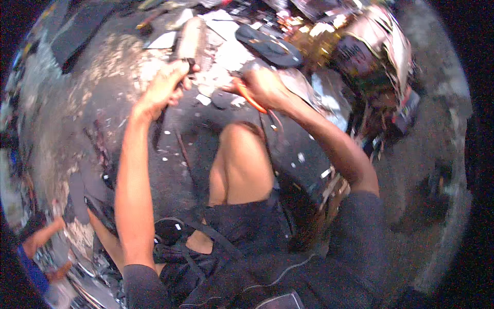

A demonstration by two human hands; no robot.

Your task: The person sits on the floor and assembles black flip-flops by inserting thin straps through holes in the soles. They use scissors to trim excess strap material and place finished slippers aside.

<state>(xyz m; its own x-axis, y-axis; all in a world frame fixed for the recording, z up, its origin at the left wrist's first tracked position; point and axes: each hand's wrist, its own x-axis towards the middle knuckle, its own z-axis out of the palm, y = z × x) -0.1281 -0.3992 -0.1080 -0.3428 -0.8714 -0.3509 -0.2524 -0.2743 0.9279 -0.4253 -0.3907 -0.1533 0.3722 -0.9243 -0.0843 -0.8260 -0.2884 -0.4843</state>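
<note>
My left hand (165, 86) is closed around the near end of a grey-brown cylinder (192, 38), which points away from me and is smeared by motion. To its right my right hand (265, 88) is closed on a tool with a curved orange handle (252, 99); its working end is hidden or too blurred to make out. The two hands are apart. Between them on the dark ground lie pale broken pieces (205, 85) and a small dark disc (222, 99). White flat scraps (226, 51) lie just beyond the hands.
A dark sandal (270, 46) lies beyond my right hand. A torn, stuffed sack (383, 46) stands at the far right, beside heaped scraps. My bare knee (242, 159) is raised between my arms. Another person's arm (43, 237) shows at the lower left.
</note>
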